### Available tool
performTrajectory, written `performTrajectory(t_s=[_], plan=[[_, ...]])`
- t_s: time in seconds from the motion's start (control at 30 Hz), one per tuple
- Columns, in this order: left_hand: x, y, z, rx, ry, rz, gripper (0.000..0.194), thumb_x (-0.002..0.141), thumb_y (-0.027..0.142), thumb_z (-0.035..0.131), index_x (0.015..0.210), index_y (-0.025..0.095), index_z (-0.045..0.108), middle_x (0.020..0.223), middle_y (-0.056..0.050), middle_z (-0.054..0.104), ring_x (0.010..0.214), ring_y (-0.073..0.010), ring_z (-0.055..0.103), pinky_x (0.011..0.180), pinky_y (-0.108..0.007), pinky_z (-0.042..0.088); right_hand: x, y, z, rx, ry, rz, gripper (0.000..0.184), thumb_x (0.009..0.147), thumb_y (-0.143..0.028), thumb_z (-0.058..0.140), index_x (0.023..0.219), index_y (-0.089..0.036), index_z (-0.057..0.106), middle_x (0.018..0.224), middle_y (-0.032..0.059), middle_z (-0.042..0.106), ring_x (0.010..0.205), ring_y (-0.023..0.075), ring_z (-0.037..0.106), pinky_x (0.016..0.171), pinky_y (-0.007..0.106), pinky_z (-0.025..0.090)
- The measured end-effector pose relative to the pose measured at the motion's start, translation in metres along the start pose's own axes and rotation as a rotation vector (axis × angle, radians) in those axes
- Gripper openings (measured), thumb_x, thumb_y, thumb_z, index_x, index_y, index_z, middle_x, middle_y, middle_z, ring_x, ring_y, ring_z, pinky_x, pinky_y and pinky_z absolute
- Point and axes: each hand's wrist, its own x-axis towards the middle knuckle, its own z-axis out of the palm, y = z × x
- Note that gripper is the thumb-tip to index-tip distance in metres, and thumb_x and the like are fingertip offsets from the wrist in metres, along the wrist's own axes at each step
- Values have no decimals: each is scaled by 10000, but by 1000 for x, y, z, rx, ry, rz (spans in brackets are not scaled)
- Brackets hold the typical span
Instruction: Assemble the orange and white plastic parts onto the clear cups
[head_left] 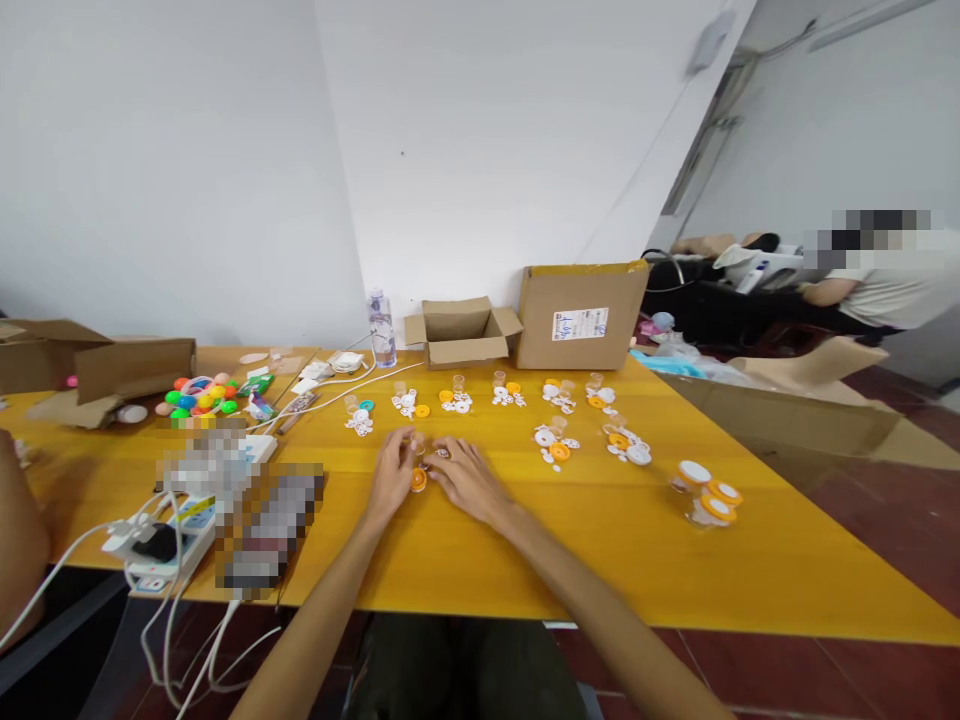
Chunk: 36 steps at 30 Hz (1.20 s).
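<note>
My left hand (393,472) rests on the table with its fingers curled against a small clear plastic cup (419,444). Just below the cup, by my left thumb, lies an orange lid (418,481). From the other side my right hand (471,482) reaches in, fingers bent down and closed over small white pieces (442,453); what it grips is too small to make out. Beyond my hands, groups of clear cups, white discs and orange rings are spread out, among them one group with an orange lid (559,452) and another with a teal ring (366,406).
Three lidded jars (717,508) stand at the right. An open carton (469,350), a larger box (581,318) and a water bottle (382,328) line the wall. Leftward are a power strip (199,535), cables, a blurred phone-like device (276,530) and coloured balls (201,400). A person (900,280) sits far right.
</note>
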Motion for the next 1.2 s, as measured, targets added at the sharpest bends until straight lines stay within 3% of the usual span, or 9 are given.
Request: performTrajectory(t_s=[0.23,0.5,0.8,1.03,1.2], plan=[[9,8,3,-18,-63,-10,164,843,253,601,980,206,678,951,-52,736,890,-200,692,858,-332,543,2,20,15,-1,102,-71,176,972,-158,535,1005,-227,694,1014,77,670,943,214,613,845,349,499],[38,17,25,-96,-308,-13,95,812,227,632,906,212,636,829,2,703,785,-164,677,787,-287,532,-15,68,3,37,199,85,219,977,-146,492,952,-238,689,963,72,682,904,214,640,848,343,527],[58,11,47,-189,-386,20,164,799,314,688,916,214,632,851,-8,706,838,-178,668,785,-293,521,-17,61,7,55,216,72,259,947,-89,487,1026,-243,680,1069,68,678,959,201,643,873,337,528],[66,10,59,-206,-439,-8,199,761,356,746,805,199,633,829,-7,712,777,-163,652,778,-305,525,-18,61,4,-35,228,183,196,953,-137,509,1001,-243,667,1004,72,674,936,218,637,846,329,514],[67,13,50,-187,-477,-8,283,782,480,703,822,201,679,857,-25,728,819,-186,649,812,-322,517,-19,59,-1,-74,215,290,185,958,-144,487,910,-238,640,981,69,670,925,216,626,820,310,491]])
